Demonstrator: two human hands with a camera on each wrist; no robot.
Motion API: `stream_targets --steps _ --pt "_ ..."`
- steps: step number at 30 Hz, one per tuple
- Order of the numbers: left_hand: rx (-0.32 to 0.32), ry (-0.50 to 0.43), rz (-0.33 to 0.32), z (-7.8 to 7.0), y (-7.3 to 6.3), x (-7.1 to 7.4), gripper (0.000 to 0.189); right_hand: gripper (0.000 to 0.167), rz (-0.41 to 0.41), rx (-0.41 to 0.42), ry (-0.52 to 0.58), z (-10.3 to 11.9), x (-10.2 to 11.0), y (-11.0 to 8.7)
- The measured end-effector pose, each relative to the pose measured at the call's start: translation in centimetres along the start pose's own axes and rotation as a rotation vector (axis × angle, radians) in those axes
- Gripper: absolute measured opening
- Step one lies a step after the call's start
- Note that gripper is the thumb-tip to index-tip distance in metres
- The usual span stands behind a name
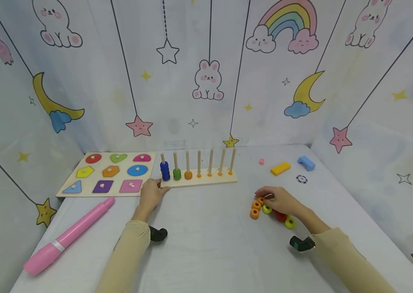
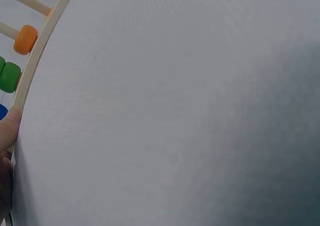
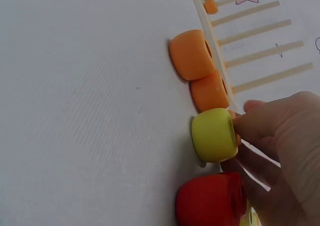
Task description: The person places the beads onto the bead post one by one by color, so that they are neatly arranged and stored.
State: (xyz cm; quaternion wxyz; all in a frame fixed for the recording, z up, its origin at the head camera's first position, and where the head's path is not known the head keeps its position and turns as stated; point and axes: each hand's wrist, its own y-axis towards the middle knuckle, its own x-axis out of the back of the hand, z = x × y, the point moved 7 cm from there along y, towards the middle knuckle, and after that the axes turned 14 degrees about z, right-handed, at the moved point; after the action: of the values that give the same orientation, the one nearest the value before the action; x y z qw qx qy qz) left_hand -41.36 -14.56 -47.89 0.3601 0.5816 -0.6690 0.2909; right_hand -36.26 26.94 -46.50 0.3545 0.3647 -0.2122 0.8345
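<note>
Left hand (image 1: 150, 194) pinches the near left end of a wooden peg board (image 1: 206, 183), thumb on the front edge; the board lies at 12 o'clock on the white worktop (image 1: 206, 252). Right hand (image 1: 283, 202) is over at 3 o'clock, thumb and fingers bent narrowly around an orange bead (image 1: 261, 200) partly hidden behind a yellow bead (image 3: 214, 136); I cannot tell whether they have closed on it. Two more orange beads (image 1: 254, 213) sit at that hand's 8 o'clock, red beads (image 1: 281, 217) at its 6 and another yellow bead (image 1: 290, 222) at its 5. On the pegs, counting from the 9 o'clock end, come blue beads (image 1: 165, 171), green beads (image 1: 177, 174) and a single threaded orange bead (image 1: 188, 175). A shape puzzle (image 1: 85, 188) lies at 10 o'clock, just beside the peg board, and a pink bat-shaped toy (image 1: 82, 224) at 9, narrow end toward 2. Out at 2 o'clock are a yellow block (image 1: 281, 168), a blue arch block (image 1: 306, 163) and a round patterned disc (image 1: 301, 179).
</note>
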Motion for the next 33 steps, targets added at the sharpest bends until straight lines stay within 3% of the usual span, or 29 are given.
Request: stream_targets --steps 8,22,26,33 --pt "-0.021 0.006 -0.007 -0.1 -0.2 0.2 0.053 0.026 0.000 -0.032 -0.014 -0.2 0.1 0.8" --pt "-0.004 -0.009 0.001 0.1 0.1 0.2 0.055 0.035 -0.126 -0.020 -0.084 0.5 0.4 2.5" --pt "-0.004 0.000 -0.004 0.1 0.1 0.3 0.055 0.036 -0.202 0.049 -0.122 2.8 1.6 4.4" --pt "-0.007 0.000 -0.003 0.0 0.0 0.1 0.054 0.033 -0.338 0.316 -0.159 10.1 3.3 9.7"
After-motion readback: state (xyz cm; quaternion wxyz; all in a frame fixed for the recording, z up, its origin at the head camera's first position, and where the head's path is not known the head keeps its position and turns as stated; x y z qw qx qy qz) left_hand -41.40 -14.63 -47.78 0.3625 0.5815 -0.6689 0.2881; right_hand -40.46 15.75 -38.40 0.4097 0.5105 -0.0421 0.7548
